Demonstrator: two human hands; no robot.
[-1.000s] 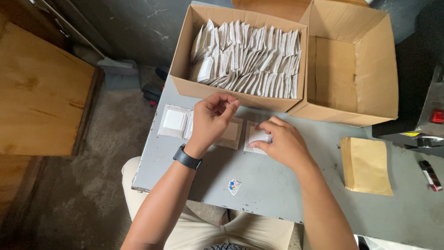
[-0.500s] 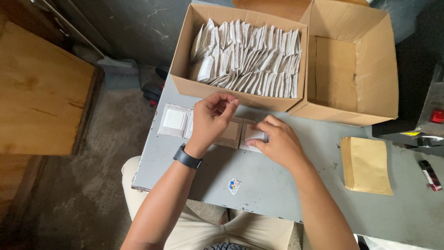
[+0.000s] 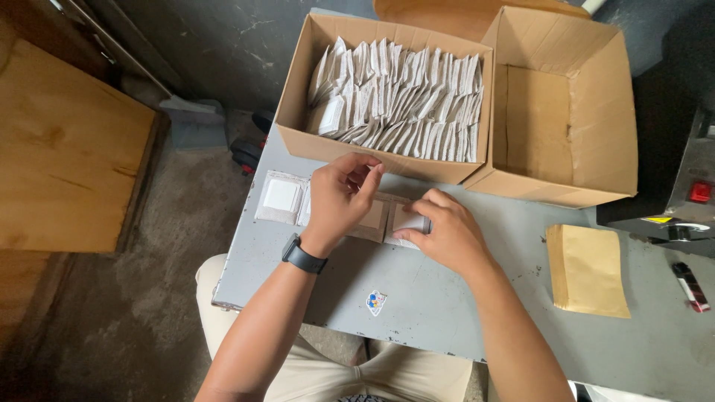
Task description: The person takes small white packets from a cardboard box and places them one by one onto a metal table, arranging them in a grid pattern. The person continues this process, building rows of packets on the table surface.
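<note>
Since the earlier frame, right hand (image 3: pixel 447 234) has slid a little toward 9 o'clock along the row of pouches; left hand (image 3: pixel 339 197) holds about the same spot, fingers lifted slightly higher.

Left hand: hovers over the middle pouch (image 3: pixel 370 217), fingers curled with the tips pinched together near the thumb. Grip looks closed, but whether anything sits in it cannot be told. Black watch (image 3: pixel 302 255) on the wrist.

Right hand: palm down, fingers flat on the right pouch (image 3: pixel 406 222), pressing it to the surface (image 3: pixel 417 298). Grip closed on nothing; flat contact only.

Pouches: three in a row, edges touching or nearly so, just at 6 o'clock of the full box (image 3: pixel 387 89). Left pouch (image 3: pixel 281 196) lies free at 9 o'clock of the left hand.

Full box: packed with upright white packets. Empty box (image 3: pixel 566 104) touches it at 3 o'clock.

Other: stack of tan envelopes (image 3: pixel 588 269) at 3 o'clock of the right hand, well apart. Small sticker (image 3: pixel 376 301) near the surface's front edge, at 6 o'clock of the hands.
</note>
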